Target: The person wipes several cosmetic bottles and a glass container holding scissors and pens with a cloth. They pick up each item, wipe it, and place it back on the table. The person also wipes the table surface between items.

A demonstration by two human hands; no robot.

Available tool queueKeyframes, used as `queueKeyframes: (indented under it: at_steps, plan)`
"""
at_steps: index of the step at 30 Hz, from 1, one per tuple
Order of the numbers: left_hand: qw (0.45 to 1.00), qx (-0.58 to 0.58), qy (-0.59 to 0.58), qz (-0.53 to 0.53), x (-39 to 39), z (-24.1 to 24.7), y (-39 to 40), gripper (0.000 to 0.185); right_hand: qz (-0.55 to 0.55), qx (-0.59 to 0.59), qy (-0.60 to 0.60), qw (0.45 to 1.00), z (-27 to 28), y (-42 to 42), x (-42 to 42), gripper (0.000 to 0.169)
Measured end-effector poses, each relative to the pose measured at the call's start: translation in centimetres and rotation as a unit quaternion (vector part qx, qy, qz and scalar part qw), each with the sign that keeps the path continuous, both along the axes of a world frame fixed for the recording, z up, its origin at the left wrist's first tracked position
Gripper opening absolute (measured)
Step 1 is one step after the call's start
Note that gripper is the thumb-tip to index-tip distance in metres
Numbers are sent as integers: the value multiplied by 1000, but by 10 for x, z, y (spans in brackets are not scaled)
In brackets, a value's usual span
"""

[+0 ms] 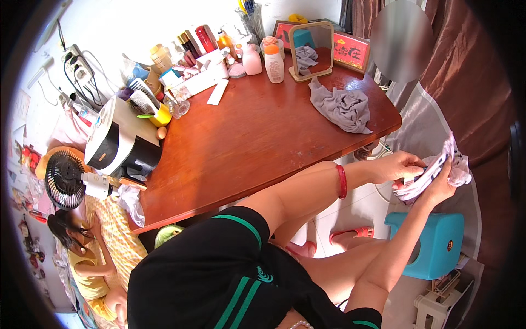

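My left hand (pixel 404 166), with a red bangle on its wrist, grips the near-left edge of a crumpled white-and-pink cloth (pixel 425 183) with dark marks. Around the right side of the same cloth my right hand (pixel 441 185) is closed, its fingers partly hidden by the folds. A small dark and grey part shows beside my left fingertips; what it is cannot be told. The cloth is held in the air above a teal plastic stool (pixel 437 246), off the table's right end. A crumpled grey cloth (pixel 343 107) lies on the red-brown wooden table (pixel 246 140), near a standing mirror (pixel 312 49).
Bottles (pixel 274 63) and cosmetics line the table's back. At its left end stand a white-and-black appliance (pixel 123 135), a yellow cup (pixel 161 116) with combs and a black fan (pixel 65 179). A person in yellow (pixel 86 271) is at lower left. Brown curtains (pixel 472 66) hang right.
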State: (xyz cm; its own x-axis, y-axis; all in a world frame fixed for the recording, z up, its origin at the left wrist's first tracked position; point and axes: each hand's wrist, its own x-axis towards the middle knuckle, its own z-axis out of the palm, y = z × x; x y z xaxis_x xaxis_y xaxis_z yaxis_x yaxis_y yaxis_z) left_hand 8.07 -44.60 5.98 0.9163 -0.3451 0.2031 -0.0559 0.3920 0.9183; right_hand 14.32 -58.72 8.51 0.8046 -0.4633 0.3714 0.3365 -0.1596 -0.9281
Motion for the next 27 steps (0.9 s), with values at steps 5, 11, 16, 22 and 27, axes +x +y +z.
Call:
queueKeyframes:
  at_steps: [5,11,16,22,27]
  plan:
    - [999,3,34,-2,-5,6,4,39,56,232,159,958,-9,-12,8,54]
    - [982,-117,71,130,-37,9,58,41,89,325,168,926,2,7,-4,52]
    - [878,-15,62,473,-99,-3,190,31,107,320,186,923,-3,21,1,50]
    - [584,125,34,801,-176,-20,394,34,137,320,203,915,-7,39,1,48]
    - [386,388,59,835,-191,4,490,34,170,311,213,910,-8,54,-7,49]
